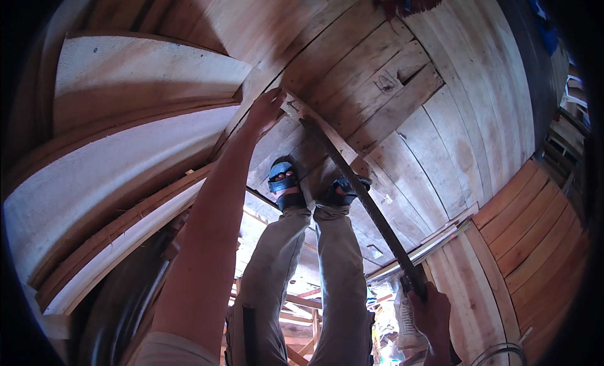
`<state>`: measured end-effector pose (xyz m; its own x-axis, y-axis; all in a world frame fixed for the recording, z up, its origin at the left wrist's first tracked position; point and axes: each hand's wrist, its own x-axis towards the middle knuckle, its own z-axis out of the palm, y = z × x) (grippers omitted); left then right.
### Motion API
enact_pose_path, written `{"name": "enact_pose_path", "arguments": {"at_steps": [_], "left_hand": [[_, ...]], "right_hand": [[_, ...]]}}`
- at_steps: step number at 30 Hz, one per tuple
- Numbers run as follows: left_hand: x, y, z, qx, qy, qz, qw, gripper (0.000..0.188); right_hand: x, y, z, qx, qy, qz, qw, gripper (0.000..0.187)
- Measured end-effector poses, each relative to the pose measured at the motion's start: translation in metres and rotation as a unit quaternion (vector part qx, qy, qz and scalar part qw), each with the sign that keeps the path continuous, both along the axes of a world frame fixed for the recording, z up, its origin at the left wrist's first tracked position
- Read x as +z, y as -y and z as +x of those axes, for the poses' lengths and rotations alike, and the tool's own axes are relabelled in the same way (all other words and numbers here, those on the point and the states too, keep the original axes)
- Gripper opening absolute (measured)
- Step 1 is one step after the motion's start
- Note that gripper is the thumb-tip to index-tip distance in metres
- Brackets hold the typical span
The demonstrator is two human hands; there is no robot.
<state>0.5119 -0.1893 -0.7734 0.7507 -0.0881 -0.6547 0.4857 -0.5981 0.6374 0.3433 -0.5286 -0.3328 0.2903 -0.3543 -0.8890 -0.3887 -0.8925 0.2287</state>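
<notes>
Beneath everything spreads the plank floor (434, 158). Over it slants a long dark bar (368, 205), its near end clenched in the fingers of the right hand (433, 314). Its far tip lies beside a shorter wooden strip (328, 131). The left hand (264, 110) touches that strip's far end; whether its fingers grip, I cannot tell.

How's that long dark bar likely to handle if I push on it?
The bar is probably stiff, as it shows no obvious sag along its length. It may feel tip-heavy, since the right hand holds it near one end.
</notes>
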Motion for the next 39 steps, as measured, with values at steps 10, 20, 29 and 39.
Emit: {"name": "enact_pose_path", "arguments": {"at_steps": [10, 20, 29, 39], "left_hand": [[0.004, -0.004, 0.0, 0.005, -0.002, -0.014, 1.0, 0.05], [0.008, -0.023, -0.041, -0.015, -0.05, 0.118, 0.992, 0.051], [0.005, -0.049, -0.11, -0.117, -0.036, 0.203, 0.971, 0.054], [0.041, -0.051, -0.112, -0.108, -0.1, 0.126, 0.981, 0.049]], "right_hand": [[-0.009, -0.012, 0.01, -0.031, 0.031, 0.046, 0.998, 0.025], [-0.017, -0.008, 0.01, -0.034, 0.007, 0.034, 0.999, 0.027], [-0.011, -0.009, 0.014, -0.031, -0.011, 0.032, 0.999, 0.029], [0.018, -0.013, 0.048, 0.034, 0.014, 0.056, 0.998, 0.022]]}}
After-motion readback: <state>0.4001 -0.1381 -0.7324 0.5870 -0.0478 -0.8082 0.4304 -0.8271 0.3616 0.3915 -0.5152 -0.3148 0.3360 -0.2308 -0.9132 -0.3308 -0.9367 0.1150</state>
